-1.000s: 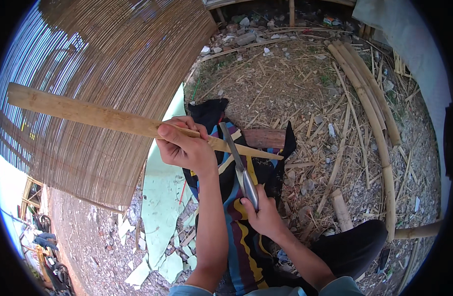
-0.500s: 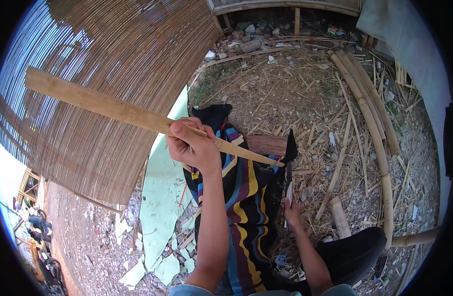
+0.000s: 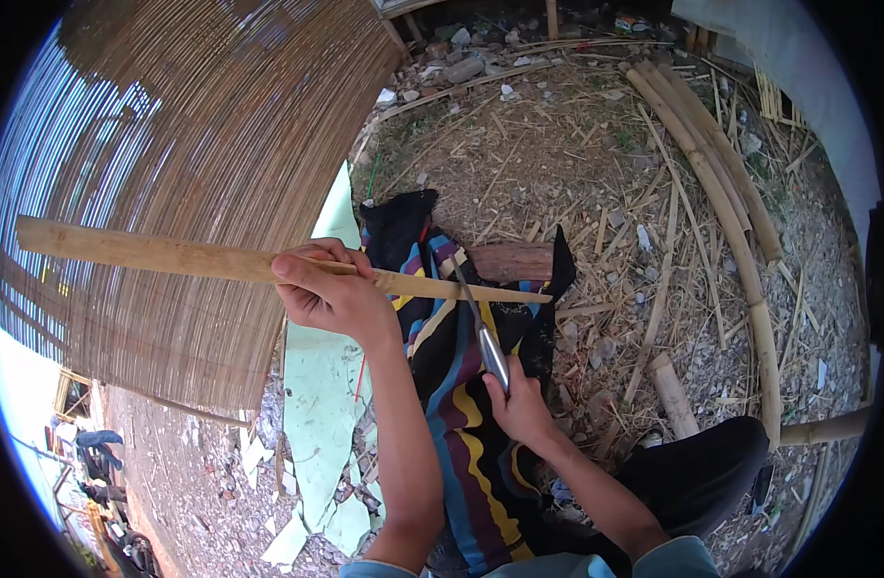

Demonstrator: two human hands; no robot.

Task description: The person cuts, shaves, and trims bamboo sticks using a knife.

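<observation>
My left hand (image 3: 328, 294) is closed around a long split bamboo strip (image 3: 153, 252), held nearly level above my lap. Its wide end reaches to the left, and its narrow end points right. In my right hand (image 3: 521, 405) is a knife (image 3: 493, 358) with a shiny metal handle. The knife's dark, narrow blade points up and away, meeting or crossing the strip right of my left hand; whether it cuts in cannot be made out. Below both hands lies a striped cloth (image 3: 471, 453) in black, yellow, maroon and blue.
A reddish wood block (image 3: 512, 261) lies just beyond the strip's narrow end. Long bamboo poles (image 3: 726, 222) and a short bamboo piece (image 3: 672, 395) are on the right, among shavings. At left stand a woven bamboo screen (image 3: 192, 183) and a pale green sheet (image 3: 319, 414).
My right hand has lifted the knife from beside the cloth up and left to the strip. The strip has swung closer to level, with my left hand lower and further left.
</observation>
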